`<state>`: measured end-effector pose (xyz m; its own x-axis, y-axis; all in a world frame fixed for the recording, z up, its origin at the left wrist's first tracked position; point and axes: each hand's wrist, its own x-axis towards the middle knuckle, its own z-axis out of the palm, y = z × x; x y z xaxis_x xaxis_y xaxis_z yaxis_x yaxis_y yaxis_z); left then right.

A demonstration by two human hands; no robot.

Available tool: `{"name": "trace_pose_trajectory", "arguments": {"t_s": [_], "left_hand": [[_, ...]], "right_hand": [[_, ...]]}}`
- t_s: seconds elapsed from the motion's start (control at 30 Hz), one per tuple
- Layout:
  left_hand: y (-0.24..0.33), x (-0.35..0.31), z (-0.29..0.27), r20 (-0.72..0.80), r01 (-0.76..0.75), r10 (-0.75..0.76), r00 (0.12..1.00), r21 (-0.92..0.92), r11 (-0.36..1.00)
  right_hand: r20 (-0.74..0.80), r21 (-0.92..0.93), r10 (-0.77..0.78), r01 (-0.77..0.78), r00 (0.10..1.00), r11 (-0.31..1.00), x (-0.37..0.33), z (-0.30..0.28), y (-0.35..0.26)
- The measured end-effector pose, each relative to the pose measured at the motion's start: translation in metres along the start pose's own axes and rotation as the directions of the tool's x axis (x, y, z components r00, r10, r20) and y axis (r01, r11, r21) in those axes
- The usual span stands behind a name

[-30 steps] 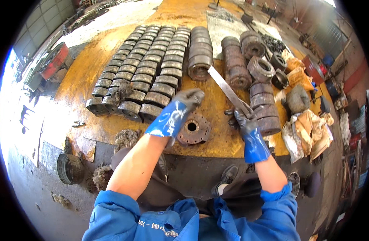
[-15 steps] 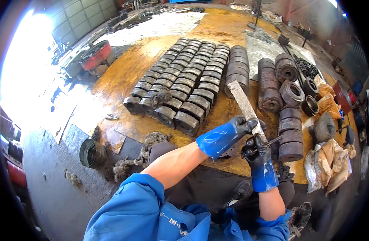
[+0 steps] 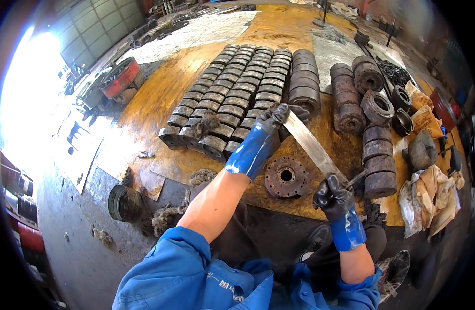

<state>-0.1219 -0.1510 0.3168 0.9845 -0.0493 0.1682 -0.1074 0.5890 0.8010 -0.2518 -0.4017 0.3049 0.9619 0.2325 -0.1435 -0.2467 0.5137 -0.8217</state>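
Note:
My left hand (image 3: 278, 118), in a black glove with a long blue cuff, is closed around the upper end of a long flat grey strip (image 3: 312, 144), metallic in look. The strip slants down to my right hand (image 3: 334, 197), gloved the same way, whose fingers are curled around its lower end. A thin rod (image 3: 357, 178) sticks out beside the right hand; whether that hand holds it too, I cannot tell. Below the strip, a round rusty flange (image 3: 286, 177) with a centre hole and small holes around its rim lies flat on the yellowish floor sheet.
Rows of grey metal blocks (image 3: 232, 98) stand ahead, with a wad of fibre (image 3: 205, 124) on them. Stacked cylinders (image 3: 379, 160) and rings (image 3: 377, 108) line the right, beside crumpled bags (image 3: 428, 201). At left are a coiled band (image 3: 125, 203) and a red drum (image 3: 121, 77).
My left hand has slid up and left along the strip to its upper end. My right hand has shifted slightly down. The flange, mostly hidden before, now shows.

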Motion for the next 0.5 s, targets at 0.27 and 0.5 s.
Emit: {"name": "trace_pose_trajectory", "arguments": {"t_s": [0.27, 0.5], "left_hand": [[0.037, -0.014, 0.012, 0.096, -0.215, 0.197, 0.976, 0.253, 0.943], [0.031, -0.025, 0.031, 0.211, -0.111, -0.011, 0.977, 0.557, 0.823]], "right_hand": [[-0.057, 0.059, -0.152, 0.155, 0.987, 0.986, -0.009, -0.038, -0.019], [-0.090, 0.078, -0.136, 0.143, 0.987, 0.987, 0.004, -0.022, -0.017]]}}
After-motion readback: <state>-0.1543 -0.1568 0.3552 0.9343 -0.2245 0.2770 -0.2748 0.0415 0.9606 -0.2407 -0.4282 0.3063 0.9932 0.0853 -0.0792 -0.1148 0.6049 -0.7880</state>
